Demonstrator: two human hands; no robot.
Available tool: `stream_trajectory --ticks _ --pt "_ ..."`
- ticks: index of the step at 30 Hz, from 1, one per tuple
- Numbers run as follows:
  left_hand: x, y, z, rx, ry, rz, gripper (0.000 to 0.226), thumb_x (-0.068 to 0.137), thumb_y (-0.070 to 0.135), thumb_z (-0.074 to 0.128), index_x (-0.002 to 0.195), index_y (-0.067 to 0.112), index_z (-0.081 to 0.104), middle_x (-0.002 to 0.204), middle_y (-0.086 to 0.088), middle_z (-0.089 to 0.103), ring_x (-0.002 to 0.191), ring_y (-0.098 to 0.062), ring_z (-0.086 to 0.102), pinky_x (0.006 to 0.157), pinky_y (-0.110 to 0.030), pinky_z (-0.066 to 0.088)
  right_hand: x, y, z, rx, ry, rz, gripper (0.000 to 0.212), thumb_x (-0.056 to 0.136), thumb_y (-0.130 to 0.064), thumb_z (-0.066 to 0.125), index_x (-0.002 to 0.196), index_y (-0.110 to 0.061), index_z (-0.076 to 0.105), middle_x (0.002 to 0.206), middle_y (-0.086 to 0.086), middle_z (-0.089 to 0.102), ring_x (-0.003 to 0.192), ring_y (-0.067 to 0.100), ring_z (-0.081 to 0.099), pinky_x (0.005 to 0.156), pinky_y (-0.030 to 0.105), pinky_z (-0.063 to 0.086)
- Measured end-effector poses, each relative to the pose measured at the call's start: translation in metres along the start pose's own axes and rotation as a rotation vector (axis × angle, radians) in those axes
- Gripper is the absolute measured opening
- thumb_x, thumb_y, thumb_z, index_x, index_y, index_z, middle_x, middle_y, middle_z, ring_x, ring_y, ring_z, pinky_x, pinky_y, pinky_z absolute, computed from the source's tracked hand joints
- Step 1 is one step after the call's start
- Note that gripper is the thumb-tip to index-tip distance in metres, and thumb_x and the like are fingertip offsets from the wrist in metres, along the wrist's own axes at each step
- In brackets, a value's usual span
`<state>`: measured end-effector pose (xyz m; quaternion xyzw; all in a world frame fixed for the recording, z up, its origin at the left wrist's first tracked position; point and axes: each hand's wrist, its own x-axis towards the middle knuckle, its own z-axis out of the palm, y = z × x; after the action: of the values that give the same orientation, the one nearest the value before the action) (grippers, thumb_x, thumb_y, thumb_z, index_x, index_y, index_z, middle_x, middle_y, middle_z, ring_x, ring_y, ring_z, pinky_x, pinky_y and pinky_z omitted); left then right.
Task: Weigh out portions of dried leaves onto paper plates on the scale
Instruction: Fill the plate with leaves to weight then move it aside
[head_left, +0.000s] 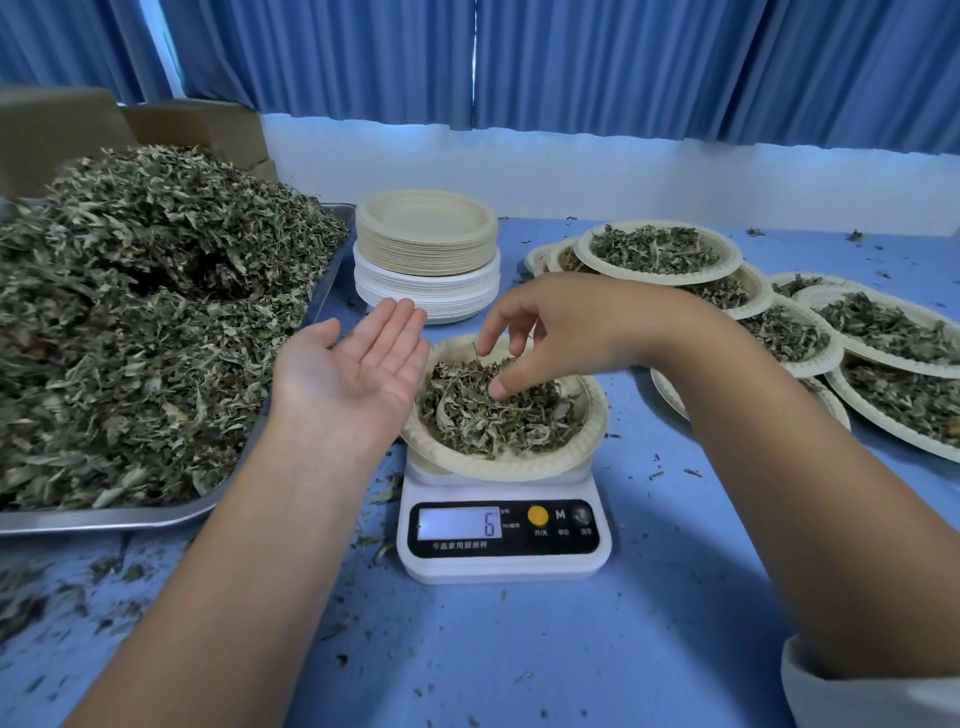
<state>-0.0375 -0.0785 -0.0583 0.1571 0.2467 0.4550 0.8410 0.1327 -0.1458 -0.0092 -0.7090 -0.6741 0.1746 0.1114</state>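
A white kitchen scale (503, 540) stands at the middle of the blue table, its display reading 6. On it rests a paper plate (592, 431) holding dried leaves (498, 415). My right hand (550, 338) reaches over the plate, thumb and fingertips pinching at leaves on top of the portion. My left hand (353, 374) is held flat, palm up and empty, beside the plate's left rim. A large heap of dried leaves (140, 312) fills a metal tray (104, 519) at the left.
A stack of empty paper plates (426, 249) stands behind the scale. Several filled plates (660, 249) overlap at the right. Cardboard boxes (197, 124) sit at the back left. Leaf crumbs litter the table (519, 649). Blue curtains hang behind.
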Motion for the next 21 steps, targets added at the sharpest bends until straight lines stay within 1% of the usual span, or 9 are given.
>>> stream_trajectory --ticks 2,6,11,13,15,18,21 --pt "0.0 0.0 0.0 0.0 0.001 0.002 0.047 0.102 0.027 0.029 0.105 -0.007 0.06 0.105 -0.02 0.069 0.1 -0.03 0.064 0.09 -0.041 0.049 -0.001 -0.001 0.0 -0.009 -0.006 0.008 0.034 0.072 -0.046 0.079 0.101 -0.037 0.066 0.092 -0.013 0.059 0.078 0.002 0.056 0.067 0.02 0.039" --pt "-0.001 0.0 0.0 -0.008 0.001 0.007 0.047 0.102 0.027 0.028 0.107 -0.008 0.059 0.106 -0.02 0.068 0.1 -0.03 0.064 0.091 -0.042 0.048 -0.001 -0.002 -0.001 0.028 0.047 -0.018 0.029 0.075 -0.042 0.078 0.1 -0.033 0.068 0.09 -0.011 0.059 0.077 0.004 0.056 0.066 0.019 0.041" --pt "-0.001 0.0 0.0 -0.007 -0.002 0.003 0.046 0.102 0.027 0.028 0.106 -0.007 0.06 0.104 -0.02 0.069 0.099 -0.03 0.065 0.083 -0.041 0.05 -0.001 -0.002 -0.001 0.028 0.027 -0.033 0.024 0.075 -0.041 0.079 0.095 -0.033 0.069 0.089 -0.009 0.062 0.08 0.008 0.058 0.074 0.026 0.047" --pt "0.0 0.001 0.0 -0.006 0.0 0.002 0.047 0.102 0.027 0.028 0.107 -0.007 0.06 0.105 -0.02 0.069 0.1 -0.03 0.065 0.084 -0.041 0.05 0.0 -0.003 0.0 0.038 0.04 -0.038 0.02 0.076 -0.038 0.078 0.094 -0.031 0.07 0.086 -0.009 0.062 0.078 0.01 0.059 0.074 0.028 0.048" --pt "0.0 0.001 -0.001 -0.005 0.001 0.0 0.047 0.103 0.027 0.028 0.107 -0.007 0.06 0.106 -0.019 0.069 0.102 -0.03 0.064 0.089 -0.041 0.049 0.001 -0.003 0.002 0.057 0.071 -0.048 0.017 0.078 -0.036 0.077 0.093 -0.029 0.071 0.081 -0.009 0.061 0.073 0.007 0.056 0.07 0.025 0.045" --pt "0.001 0.002 -0.001 -0.015 -0.004 -0.001 0.047 0.103 0.027 0.028 0.107 -0.007 0.059 0.106 -0.019 0.069 0.101 -0.03 0.064 0.092 -0.041 0.047 0.004 -0.006 0.004 0.05 0.108 -0.079 0.013 0.082 -0.034 0.074 0.093 -0.027 0.072 0.078 -0.01 0.06 0.071 0.003 0.053 0.067 0.019 0.042" --pt "0.001 0.002 0.001 -0.026 0.011 -0.012 0.046 0.103 0.027 0.028 0.102 -0.007 0.059 0.101 -0.02 0.068 0.102 -0.03 0.063 0.096 -0.041 0.045 0.008 -0.012 0.006 0.071 0.147 -0.118 0.009 0.083 -0.032 0.072 0.091 -0.027 0.072 0.077 -0.011 0.06 0.065 -0.001 0.051 0.063 0.014 0.041"
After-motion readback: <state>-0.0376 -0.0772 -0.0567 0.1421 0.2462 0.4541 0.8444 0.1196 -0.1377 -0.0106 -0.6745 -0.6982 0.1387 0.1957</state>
